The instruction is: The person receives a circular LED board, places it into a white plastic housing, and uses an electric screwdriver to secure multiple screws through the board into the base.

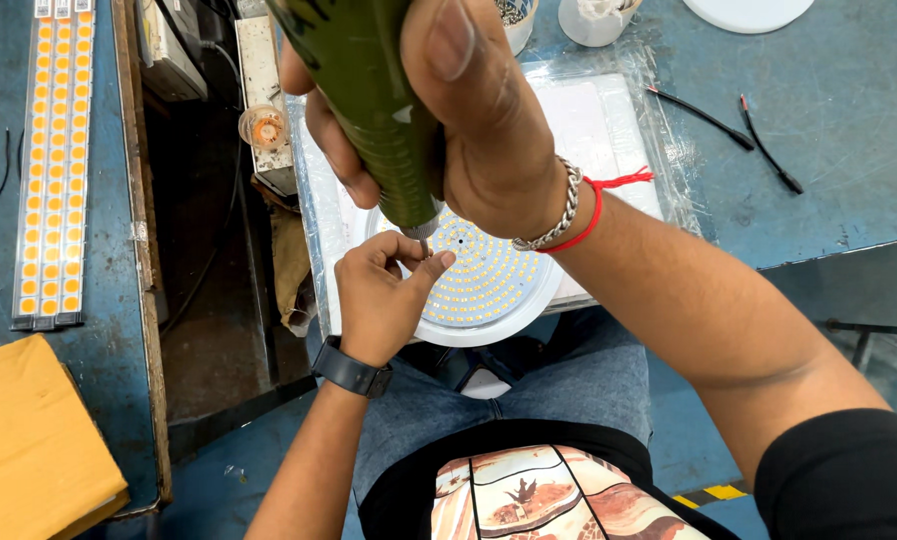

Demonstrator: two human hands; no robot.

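Observation:
My right hand (469, 110) is wrapped around a dark green electric screwdriver (369, 90) held upright, its metal tip pointing down at a round white lamp plate (489, 290) covered with several small yellow diodes. My left hand (384, 295) pinches at the driver's tip, fingers touching the plate's left rim; whether a screw is between the fingers is hidden. The plate lies on a white board wrapped in clear plastic (609, 130) at the table's near edge.
Long strips of yellow diodes (54, 160) lie at the left on the blue table (829, 150). A yellow-brown envelope (29, 440) sits at the lower left. Black wires (739, 130) lie to the right, white cups (594, 20) at the back. A dark gap with cables (209, 250) separates the tables.

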